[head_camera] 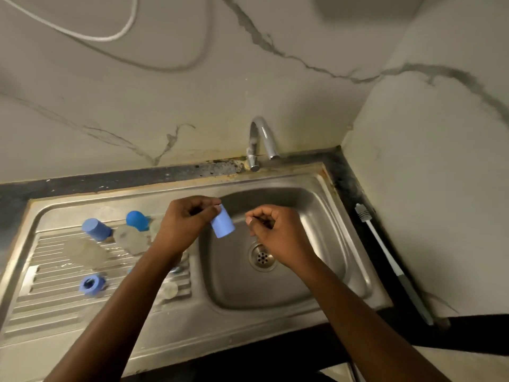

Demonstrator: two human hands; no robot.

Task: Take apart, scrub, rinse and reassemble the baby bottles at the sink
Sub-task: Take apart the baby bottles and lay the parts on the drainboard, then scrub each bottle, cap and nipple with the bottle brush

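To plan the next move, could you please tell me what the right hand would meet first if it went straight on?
Most likely the blue cap held by the left hand: the right hand points left towards it across a short gap, though depth is unclear.

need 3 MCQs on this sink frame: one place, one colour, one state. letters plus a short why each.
1. Where does the brush lie?
A) in the basin
B) on the counter right of the sink
C) on the drainboard

2. What colour is the cap that the left hand holds?
A) blue
B) white
C) red

3. What is the tap doing?
A) running hard
B) dripping into a bottle
C) no water seen

Answers:
1 B: it lies on the dark strip beside the sink's right rim.
2 A: the cap in its fingers is light blue.
3 C: no stream shows below the spout.
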